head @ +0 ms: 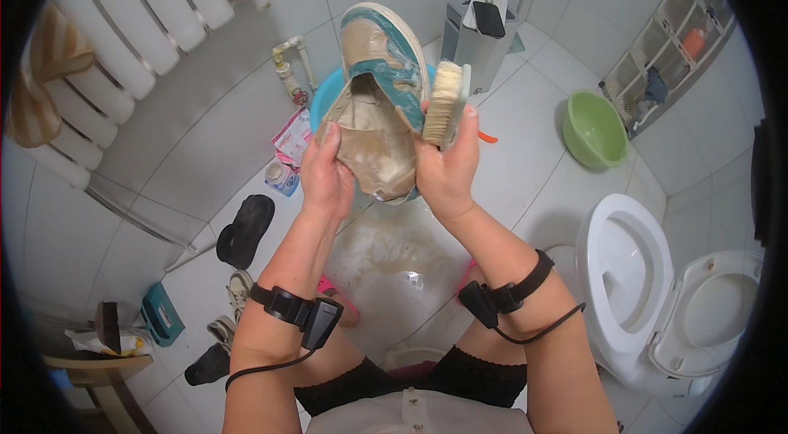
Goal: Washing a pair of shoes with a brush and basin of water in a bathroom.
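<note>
A wet beige and teal shoe [377, 145] is held up in front of me, its opening and inner lining facing me and its toe pointing away. My left hand [326, 172] grips the shoe's left edge near the heel, thumb on top. My right hand [449, 166] holds a scrubbing brush [444, 105] with pale bristles and a light green back, and also rests against the shoe's right side. The bristles face the shoe. Behind and below the shoe a blue basin [318, 103] shows in part. Cloudy, brownish water lies on the floor tiles [394, 243] below.
A green basin [594, 129] and a white toilet [625, 268] stand at right. A grey mop bucket [492, 58] with a phone on it is at the back. At left are a radiator [141, 15], a tub [282, 177], a black slipper [246, 231] and other footwear.
</note>
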Motion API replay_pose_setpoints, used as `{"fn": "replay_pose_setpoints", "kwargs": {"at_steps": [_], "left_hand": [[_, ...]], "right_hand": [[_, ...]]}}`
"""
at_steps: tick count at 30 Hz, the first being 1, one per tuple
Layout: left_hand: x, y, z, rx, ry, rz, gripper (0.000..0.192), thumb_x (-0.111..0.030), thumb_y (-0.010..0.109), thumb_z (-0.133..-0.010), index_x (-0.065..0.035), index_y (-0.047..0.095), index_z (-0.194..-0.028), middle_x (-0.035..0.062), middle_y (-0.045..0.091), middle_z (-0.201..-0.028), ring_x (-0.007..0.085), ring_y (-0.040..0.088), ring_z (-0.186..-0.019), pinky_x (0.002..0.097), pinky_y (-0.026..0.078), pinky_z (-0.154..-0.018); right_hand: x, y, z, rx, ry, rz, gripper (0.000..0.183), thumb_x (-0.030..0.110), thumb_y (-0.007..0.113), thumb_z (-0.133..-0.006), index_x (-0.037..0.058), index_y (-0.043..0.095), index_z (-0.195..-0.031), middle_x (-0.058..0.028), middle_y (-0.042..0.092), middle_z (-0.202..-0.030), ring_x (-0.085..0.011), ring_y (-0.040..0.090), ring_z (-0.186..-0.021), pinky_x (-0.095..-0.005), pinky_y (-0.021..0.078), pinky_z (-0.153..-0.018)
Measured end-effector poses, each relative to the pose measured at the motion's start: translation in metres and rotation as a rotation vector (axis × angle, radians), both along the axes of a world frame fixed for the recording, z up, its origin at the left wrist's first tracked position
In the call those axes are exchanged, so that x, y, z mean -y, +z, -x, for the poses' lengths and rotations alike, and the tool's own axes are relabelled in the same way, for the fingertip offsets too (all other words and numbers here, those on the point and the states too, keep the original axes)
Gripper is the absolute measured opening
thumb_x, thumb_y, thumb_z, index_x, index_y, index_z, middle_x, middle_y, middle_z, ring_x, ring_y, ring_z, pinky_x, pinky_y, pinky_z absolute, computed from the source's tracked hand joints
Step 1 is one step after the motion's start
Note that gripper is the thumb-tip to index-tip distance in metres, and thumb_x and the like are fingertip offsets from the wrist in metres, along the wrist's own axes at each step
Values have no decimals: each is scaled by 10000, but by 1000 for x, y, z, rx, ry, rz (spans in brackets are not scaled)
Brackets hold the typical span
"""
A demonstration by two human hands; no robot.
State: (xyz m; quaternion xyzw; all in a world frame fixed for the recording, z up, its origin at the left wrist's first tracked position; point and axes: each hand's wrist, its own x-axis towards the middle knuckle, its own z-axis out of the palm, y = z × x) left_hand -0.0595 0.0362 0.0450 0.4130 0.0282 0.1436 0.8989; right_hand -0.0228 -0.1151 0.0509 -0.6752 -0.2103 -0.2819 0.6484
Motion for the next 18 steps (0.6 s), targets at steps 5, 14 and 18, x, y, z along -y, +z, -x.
{"fn": "replay_pose_setpoints", "kwargs": {"at_steps": [5,14,18], "left_hand": [[2,-3,-2,-42,-33,-28,449,-17,543,-876,5,450,-1315,119,555,-1267,221,538,-1176,352,438,-989],[12,-4,7,-109,-201,-40,686,116,509,-662,-12,424,-1330,111,541,-1263,246,563,-1142,343,469,-951],[-1,0,8,-225,-598,297,753,72,545,-658,-36,379,-1385,99,539,-1247,257,553,-1151,365,458,-968]], "right_hand": [[1,4,-1,61,-79,46,471,-60,561,-726,5,472,-1185,-200,593,-1052,-371,604,-962,-391,471,-846],[3,4,-3,16,-54,-92,362,-65,600,-837,12,466,-1164,-84,582,-1111,-158,578,-970,-288,456,-862],[2,15,6,-23,80,-209,355,-54,603,-858,9,457,-1176,-73,579,-1122,-144,571,-980,-287,458,-872]]}}
